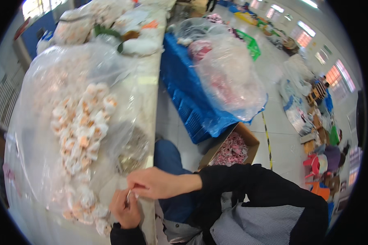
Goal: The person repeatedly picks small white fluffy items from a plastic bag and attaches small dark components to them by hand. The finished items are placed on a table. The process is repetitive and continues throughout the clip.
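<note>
My left hand (pixel 126 209) and my right hand (pixel 153 183) meet over the front edge of the table (pixel 145 108). The fingers of both are closed in a pinch on a small whitish thing (pixel 131 196), mostly hidden by the fingertips; its kind is too small to tell. Just beyond my hands lies a small clear bag (pixel 134 151) with yellowish bits inside. To the left, a large clear plastic bag (pixel 32 134) is spread over the table, with many soft white-and-orange pieces (pixel 84 126) in and on it. A few such pieces (pixel 86 206) lie left of my left hand.
Right of the table stands a blue crate (pixel 188 116) with blue sheeting and a clear bag (pixel 233 77) of pink material. A cardboard box (pixel 249 143) holds pink patterned pieces. More filled bags (pixel 73 26) are at the table's far end. Another person (pixel 319 90) is far right.
</note>
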Action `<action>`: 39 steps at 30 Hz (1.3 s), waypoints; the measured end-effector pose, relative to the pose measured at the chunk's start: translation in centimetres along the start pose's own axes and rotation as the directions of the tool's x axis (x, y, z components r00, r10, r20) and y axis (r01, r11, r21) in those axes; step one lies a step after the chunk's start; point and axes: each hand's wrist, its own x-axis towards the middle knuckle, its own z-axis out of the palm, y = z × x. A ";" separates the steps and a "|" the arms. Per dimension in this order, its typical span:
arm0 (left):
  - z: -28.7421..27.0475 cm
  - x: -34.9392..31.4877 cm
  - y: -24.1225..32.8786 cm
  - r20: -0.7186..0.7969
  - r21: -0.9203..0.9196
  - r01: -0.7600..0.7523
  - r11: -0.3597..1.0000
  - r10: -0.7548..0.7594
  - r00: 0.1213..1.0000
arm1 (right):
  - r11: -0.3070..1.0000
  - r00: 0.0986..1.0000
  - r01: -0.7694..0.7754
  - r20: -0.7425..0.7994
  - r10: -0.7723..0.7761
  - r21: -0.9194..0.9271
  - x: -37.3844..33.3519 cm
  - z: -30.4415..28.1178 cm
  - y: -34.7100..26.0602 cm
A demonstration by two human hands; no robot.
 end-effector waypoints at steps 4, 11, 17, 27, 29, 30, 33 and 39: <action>0.6 0.2 0.0 0.021 -0.027 0.014 1.000 -0.013 1.000 | 0.999 0.999 0.031 0.018 -0.031 0.015 -0.2 0.1 1.4; 0.4 -0.2 -0.4 0.064 -0.027 0.017 0.999 -0.015 0.998 | 0.999 0.999 0.036 0.029 -0.036 -0.022 -0.3 0.8 2.2; 0.5 -0.2 0.1 0.061 -0.008 -0.015 1.000 0.015 0.998 | 0.996 0.996 0.083 0.046 -0.081 -0.032 -0.2 1.3 2.9; 0.4 -0.4 -0.9 0.109 -0.038 0.021 0.999 -0.017 0.994 | 0.993 0.992 0.117 0.050 -0.117 -0.009 -0.6 1.1 3.5; 0.3 -0.3 -0.8 0.133 -0.044 0.027 0.999 -0.021 0.991 | 0.990 0.990 0.141 0.028 -0.140 -0.033 -1.0 0.9 3.2; 0.1 -0.4 -0.8 0.127 -0.032 0.025 0.999 -0.020 0.992 | 0.988 0.989 0.151 0.018 -0.150 -0.033 -0.9 1.2 3.2; 0.2 -0.4 -1.0 0.124 -0.025 0.011 1.000 -0.008 0.992 | 0.984 0.985 0.168 -0.022 -0.170 -0.062 -1.2 1.6 3.3; 0.6 -0.5 -1.6 0.080 -0.034 0.005 0.999 -0.002 0.997 | 0.966 0.970 0.230 -0.058 -0.237 -0.116 -1.6 2.0 3.4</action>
